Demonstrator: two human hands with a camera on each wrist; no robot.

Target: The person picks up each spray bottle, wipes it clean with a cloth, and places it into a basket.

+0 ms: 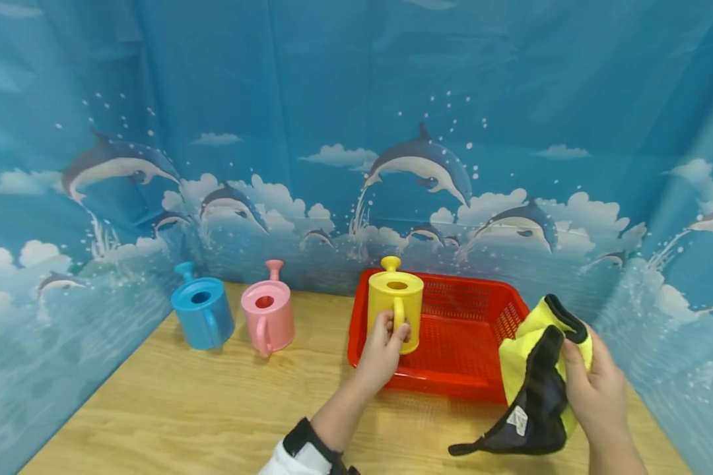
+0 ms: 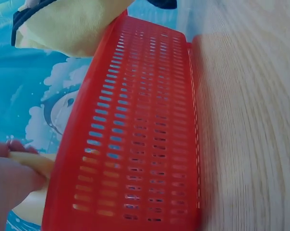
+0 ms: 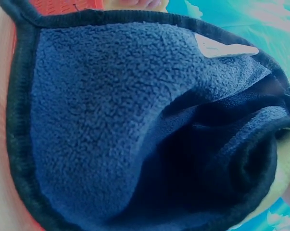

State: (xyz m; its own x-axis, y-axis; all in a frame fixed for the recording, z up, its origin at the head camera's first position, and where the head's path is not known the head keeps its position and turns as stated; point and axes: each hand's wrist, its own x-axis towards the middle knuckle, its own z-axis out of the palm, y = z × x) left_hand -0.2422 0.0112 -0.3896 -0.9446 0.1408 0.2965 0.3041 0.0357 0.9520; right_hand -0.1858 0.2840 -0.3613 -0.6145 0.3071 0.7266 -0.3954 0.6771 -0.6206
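My left hand (image 1: 386, 346) grips the handle of a yellow watering can (image 1: 412, 310), which is upright over the left part of a red plastic basket (image 1: 451, 382). In the left wrist view the basket's slotted wall (image 2: 130, 120) stands between the camera and most of the can. On the right, my right hand (image 1: 597, 382) pinches a bunched cleaning cloth (image 1: 541, 389), yellow on one side and dark on the other, with a black edge, a hanging loop and a white label. The cloth hangs by the basket's right end; its dark fleecy side (image 3: 101, 106) fills the right wrist view.
A blue watering can (image 1: 202, 316) and a pink watering can (image 1: 270, 316) stand at the back left of the wooden table (image 1: 184, 409). A blue curtain (image 1: 309, 86) printed with dolphins encloses the table at the back and both sides.
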